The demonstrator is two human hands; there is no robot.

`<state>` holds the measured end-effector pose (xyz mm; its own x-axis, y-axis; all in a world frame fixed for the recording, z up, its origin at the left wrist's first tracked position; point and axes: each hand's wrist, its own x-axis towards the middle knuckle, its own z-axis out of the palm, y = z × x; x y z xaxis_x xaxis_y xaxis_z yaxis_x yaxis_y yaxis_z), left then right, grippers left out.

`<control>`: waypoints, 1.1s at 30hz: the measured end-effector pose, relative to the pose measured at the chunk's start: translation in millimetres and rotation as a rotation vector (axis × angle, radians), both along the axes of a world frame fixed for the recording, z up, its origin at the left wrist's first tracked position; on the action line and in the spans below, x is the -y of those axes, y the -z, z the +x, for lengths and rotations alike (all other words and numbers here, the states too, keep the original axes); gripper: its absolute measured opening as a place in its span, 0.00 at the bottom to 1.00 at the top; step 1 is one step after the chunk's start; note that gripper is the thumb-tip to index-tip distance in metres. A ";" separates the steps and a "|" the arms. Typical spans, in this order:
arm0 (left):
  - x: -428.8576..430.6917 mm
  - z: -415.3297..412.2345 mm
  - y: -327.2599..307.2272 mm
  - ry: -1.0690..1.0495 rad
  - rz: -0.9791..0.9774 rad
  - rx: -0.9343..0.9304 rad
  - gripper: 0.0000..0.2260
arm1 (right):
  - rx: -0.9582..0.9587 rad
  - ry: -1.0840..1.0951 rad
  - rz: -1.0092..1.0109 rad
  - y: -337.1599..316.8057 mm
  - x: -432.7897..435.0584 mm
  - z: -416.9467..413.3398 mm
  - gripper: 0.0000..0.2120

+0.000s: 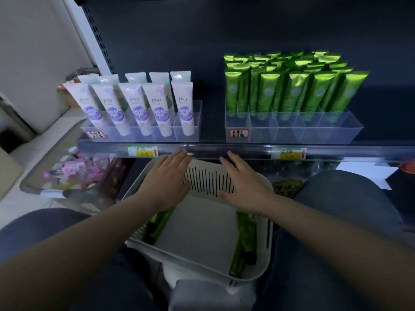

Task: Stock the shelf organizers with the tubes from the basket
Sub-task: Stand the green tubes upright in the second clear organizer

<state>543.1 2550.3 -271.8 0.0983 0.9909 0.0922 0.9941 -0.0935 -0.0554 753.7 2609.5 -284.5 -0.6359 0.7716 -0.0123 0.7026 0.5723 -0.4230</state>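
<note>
Green tubes [246,239] lie in the basket [190,261] between the knees; left hand [166,176] and right hand [244,182] hover, grip wide and empty; a clumsy reach could tip it.

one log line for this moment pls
left hand: open, empty | right hand: open, empty | both over white basket | green tubes in basket

We cannot read the yellow price labels [142,151] above the white slotted plastic basket [208,176]. Our forearms [89,232] hide parts of the green tubes [246,230] inside it. Left of it, pink packets [76,170] blur.
</note>
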 end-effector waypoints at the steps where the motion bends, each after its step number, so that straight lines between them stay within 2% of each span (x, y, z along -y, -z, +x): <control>1: 1.2 -3.5 7.0 -0.010 -0.014 0.006 0.32 | 0.006 -0.008 -0.015 4.7 0.5 -0.7 0.41; 8: -0.4 -24.4 52.2 -0.079 -0.113 0.098 0.30 | 0.062 -0.002 -0.174 31.3 -9.9 -1.5 0.35; 12: -6.3 -37.1 74.2 -0.157 -0.179 0.148 0.30 | 0.176 0.050 -0.314 47.5 -20.0 -4.8 0.31; 17: -20.3 -51.9 92.5 -0.278 -0.291 0.268 0.27 | 0.329 0.074 -0.431 68.7 -32.8 -8.0 0.20; 20: -25.5 -58.8 102.3 -0.377 -0.391 0.292 0.22 | 0.411 0.073 -0.474 83.4 -39.3 -7.8 0.05; 22: -26.6 -62.2 109.8 -0.426 -0.462 0.292 0.21 | 0.458 0.053 -0.507 88.4 -41.7 -9.0 0.07; 24: -27.4 -64.6 117.9 -0.461 -0.508 0.309 0.21 | 0.468 0.034 -0.539 91.7 -43.6 -9.0 0.04; 27: -29.5 -66.2 127.7 -0.478 -0.537 0.313 0.17 | 0.472 0.021 -0.598 102.4 -46.5 -8.6 0.08; 30: -32.5 -64.8 134.4 -0.491 -0.541 0.282 0.13 | 0.490 0.025 -0.635 114.8 -49.9 -10.6 0.05; 33: -34.6 -62.5 141.4 -0.493 -0.534 0.239 0.12 | 0.539 0.042 -0.654 129.9 -51.9 -10.0 0.11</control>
